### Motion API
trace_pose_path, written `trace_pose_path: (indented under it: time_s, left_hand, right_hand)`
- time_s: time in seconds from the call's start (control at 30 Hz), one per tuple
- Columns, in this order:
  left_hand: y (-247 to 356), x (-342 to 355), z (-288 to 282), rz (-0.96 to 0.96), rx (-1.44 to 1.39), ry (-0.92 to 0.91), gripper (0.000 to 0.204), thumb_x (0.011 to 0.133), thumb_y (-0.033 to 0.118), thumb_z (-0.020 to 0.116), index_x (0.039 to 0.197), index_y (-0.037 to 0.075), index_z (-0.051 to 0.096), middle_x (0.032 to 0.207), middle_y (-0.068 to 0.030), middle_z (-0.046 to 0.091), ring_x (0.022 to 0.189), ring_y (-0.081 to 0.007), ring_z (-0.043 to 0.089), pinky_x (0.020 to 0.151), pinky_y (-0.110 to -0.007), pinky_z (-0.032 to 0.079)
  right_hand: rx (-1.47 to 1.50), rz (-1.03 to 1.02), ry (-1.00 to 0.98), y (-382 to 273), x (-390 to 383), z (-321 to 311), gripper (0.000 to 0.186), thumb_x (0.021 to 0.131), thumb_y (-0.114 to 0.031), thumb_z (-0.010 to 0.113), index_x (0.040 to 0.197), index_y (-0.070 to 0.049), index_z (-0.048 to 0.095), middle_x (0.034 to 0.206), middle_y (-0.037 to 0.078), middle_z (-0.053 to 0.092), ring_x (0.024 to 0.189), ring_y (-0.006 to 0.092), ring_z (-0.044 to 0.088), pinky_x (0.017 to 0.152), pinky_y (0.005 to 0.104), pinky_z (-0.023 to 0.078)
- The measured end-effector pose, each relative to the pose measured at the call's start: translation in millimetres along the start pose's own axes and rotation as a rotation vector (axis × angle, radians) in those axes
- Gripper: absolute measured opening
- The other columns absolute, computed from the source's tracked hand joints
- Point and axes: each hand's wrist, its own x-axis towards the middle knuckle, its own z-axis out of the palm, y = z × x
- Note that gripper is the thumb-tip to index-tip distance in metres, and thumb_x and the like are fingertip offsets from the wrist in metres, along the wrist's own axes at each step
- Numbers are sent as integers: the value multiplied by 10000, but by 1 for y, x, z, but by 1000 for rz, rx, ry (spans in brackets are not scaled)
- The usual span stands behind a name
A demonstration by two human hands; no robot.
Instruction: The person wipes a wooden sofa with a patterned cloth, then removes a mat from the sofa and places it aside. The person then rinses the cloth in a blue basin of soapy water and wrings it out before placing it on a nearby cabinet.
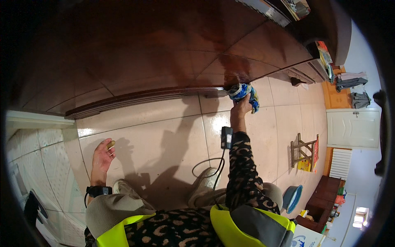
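Note:
My right hand (242, 107) is closed on a crumpled blue, white and yellow cloth (240, 92). The cloth is pressed against the lower edge of a dark reddish-brown wooden cabinet (160, 61), whose surface shines. Low over the floor at the left, my left hand (103, 155) has its fingers curled round a small olive-brown lump (110, 144); its kind is too small to make out. A small black box (226, 137) with a cable lies along my right forearm.
Beige tiles (164, 127) cover the floor around my shoes. To the right are a wooden folding stool (303, 152), a blue basin (292, 198) and a low brown cabinet (323, 197). A white door (354, 128) and a radiator (340, 163) stand farther off.

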Motion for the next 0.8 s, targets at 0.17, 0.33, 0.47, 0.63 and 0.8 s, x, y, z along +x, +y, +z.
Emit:
trace_pose_path:
  time_s: [0.17, 0.33, 0.47, 0.63, 0.8]
  left_hand:
    - [-14, 13, 20, -66, 24, -18, 284, 890, 298, 611, 1093, 100, 624, 968, -30, 666, 787, -146, 601, 676, -314, 478]
    - [-12, 21, 42, -71, 21, -79, 260, 890, 290, 608, 1063, 98, 629, 951, -38, 666, 744, -148, 600, 663, -313, 475]
    - [-1, 12, 44, -9, -39, -97, 239, 892, 279, 603, 1045, 98, 628, 945, -35, 664, 728, -149, 599, 659, -311, 476]
    - [7, -1, 23, 54, -80, -68, 246, 875, 273, 626, 1047, 98, 629, 991, -36, 653, 750, -148, 589, 666, -308, 479]
    - [0, -6, 13, 72, -152, -70, 227, 897, 238, 608, 1065, 85, 611, 965, -53, 661, 737, -149, 617, 649, -312, 506]
  right_hand:
    - [-8, -204, -90, 28, -72, 21, 395, 939, -244, 615, 1146, 74, 505, 1206, 140, 561, 1084, 207, 553, 973, 344, 442]
    - [-316, -204, -402, 46, -168, 35, 412, 921, -129, 631, 1233, 77, 458, 1209, 130, 542, 1120, 207, 495, 1027, 325, 347]
    - [-80, -313, -593, 25, -199, 44, 500, 891, -15, 622, 1349, -42, 424, 1382, 109, 435, 1276, 208, 396, 1087, 364, 284]
    - [-274, -1048, -240, -43, -128, 65, 350, 911, -121, 656, 1202, 21, 523, 1228, 100, 569, 1073, 215, 517, 969, 363, 415]
    - [114, -774, -578, -56, -98, 106, 408, 889, -155, 693, 1219, 15, 524, 1274, 113, 557, 1091, 226, 556, 969, 383, 468]
